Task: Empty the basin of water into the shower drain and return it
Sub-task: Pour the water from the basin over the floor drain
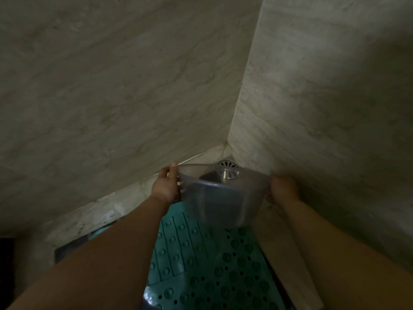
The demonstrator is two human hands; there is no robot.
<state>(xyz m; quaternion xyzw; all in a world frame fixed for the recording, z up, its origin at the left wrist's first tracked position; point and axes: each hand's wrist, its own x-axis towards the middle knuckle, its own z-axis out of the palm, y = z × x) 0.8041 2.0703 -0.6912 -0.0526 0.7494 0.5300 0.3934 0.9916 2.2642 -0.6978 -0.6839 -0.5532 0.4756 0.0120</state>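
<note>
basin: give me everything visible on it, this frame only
The basin looks like clear, faintly bluish plastic, round with a rolled rim and sides tapering to a flat base. It is held in the air, tipped away from the person towards the drain in the corner. The left hand and right hand each grip the rim on opposite sides. The green mat lies below. No water is discernible.

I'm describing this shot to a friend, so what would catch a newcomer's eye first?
A clear plastic basin held by its rim, left hand and right hand on opposite sides, tipped toward the metal drain in the marble corner. Below lies a teal studded shower mat.
</note>
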